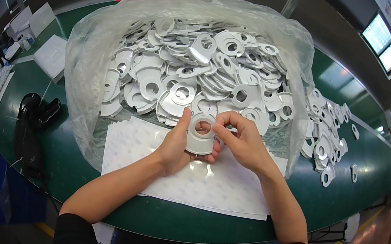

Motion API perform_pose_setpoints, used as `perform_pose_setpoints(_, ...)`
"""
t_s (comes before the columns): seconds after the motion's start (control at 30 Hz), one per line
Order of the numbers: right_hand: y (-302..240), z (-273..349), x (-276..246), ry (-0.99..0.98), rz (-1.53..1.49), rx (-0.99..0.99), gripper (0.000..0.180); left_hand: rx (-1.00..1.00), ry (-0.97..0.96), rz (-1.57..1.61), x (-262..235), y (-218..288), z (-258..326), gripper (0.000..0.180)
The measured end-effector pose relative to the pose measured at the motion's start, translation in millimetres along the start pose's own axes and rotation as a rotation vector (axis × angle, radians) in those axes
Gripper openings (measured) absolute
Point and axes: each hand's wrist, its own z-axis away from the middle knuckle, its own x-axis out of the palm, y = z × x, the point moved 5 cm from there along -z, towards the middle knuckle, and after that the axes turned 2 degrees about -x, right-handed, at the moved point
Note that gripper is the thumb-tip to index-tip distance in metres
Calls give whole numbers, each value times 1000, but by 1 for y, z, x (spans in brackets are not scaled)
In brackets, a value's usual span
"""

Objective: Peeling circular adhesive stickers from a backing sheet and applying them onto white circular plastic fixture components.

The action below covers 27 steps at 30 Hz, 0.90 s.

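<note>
A: What sits at the far left?

B: A black object [34, 122] lies on the green table [361, 174], with white boxes [50, 55] farther back.

A: And the middle?

B: A clear plastic bag [88, 54] stands open, heaped with white flat plates [198, 71], each with a round hole. In front of it lies a white sheet [226, 188].

A: The hands?

B: The left hand [175, 145] is closed on one white plate [201, 133], thumb along its left edge, fingers behind it. The piece is held upright above the sheet, just before the bag's mouth. The right hand [243, 142] pinches the same plate at its right rim, thumb and forefinger together on the edge.

A: To the right?

B: A loose pile of plates [325, 127] spreads over the table beside the bag.
</note>
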Motion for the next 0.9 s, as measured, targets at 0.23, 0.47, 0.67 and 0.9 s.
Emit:
perform_pose_setpoints(0.23, 2, 0, -1, -30, -29, 45, 13, 2, 13, 4, 0, 0, 0, 70)
perform_pose_setpoints(0.47, 2, 1, 0, -14, -32, 46, 13, 3, 9, 4, 1, 0, 0, 70)
perform_pose_setpoints(0.67, 2, 1, 1, -5, -55, 51, 12, 3, 5, 7, 0, -1, -1, 70)
perform_pose_setpoints(0.9, 1, 1, 1, 27, 10, 15, 11, 12, -4, 27, 0, -1, -2, 69)
